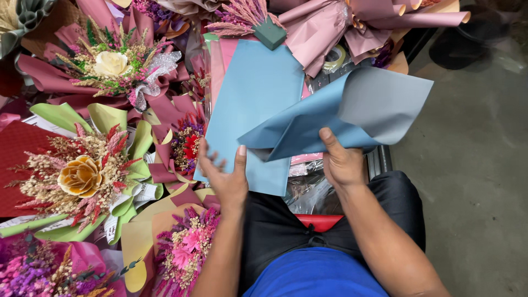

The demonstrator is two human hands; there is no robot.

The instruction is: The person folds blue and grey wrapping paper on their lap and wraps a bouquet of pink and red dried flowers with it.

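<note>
A person, seen from above, sat among finished dried-flower bouquets. The right hand (342,162) pinched the near edge of a blue wrapping sheet (341,113), thumb on top, lifting it so it curled over. The left hand (225,175) lay open, fingers spread, against the lower edge of a flat blue sheet (254,104) beneath it. A bouquet in green paper (82,173) lay to the left, a roll of tape (334,58) farther back

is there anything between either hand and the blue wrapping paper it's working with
Nothing visible. The right hand already pinches the folded blue sheet, thumb on top. The left hand lies directly against the flat blue sheet, with no gap or object between. The bouquets sit off to the left side, clear of both sheets.
</note>
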